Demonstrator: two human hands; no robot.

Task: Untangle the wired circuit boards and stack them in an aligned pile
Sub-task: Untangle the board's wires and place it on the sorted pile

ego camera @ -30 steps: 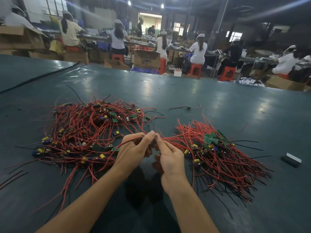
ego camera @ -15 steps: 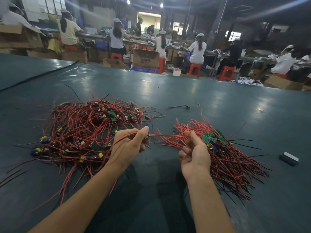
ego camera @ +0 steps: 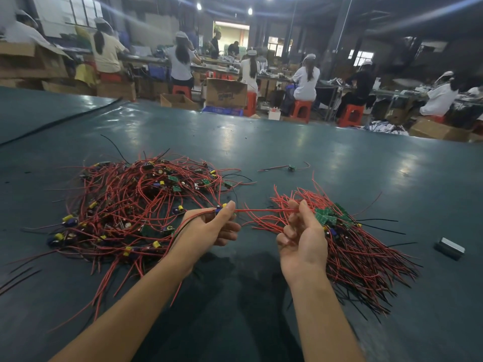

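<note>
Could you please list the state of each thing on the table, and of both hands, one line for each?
left hand: pinches the held board.
right hand: pinches the red wire.
held board: held above the table.
red wire: stretched straight between the hands.
tangled pile: left, wires knotted, unsorted.
aligned pile: right, wires roughly parallel.
single wired board: lies apart, beyond both piles.
grey block: lies flat, far right.

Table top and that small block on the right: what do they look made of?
Table top: looks like dark green rubber or vinyl sheet, semi-gloss, with soft glare patches. Small block: probably metal, silvery top and dark sides; too small to be sure.
</note>
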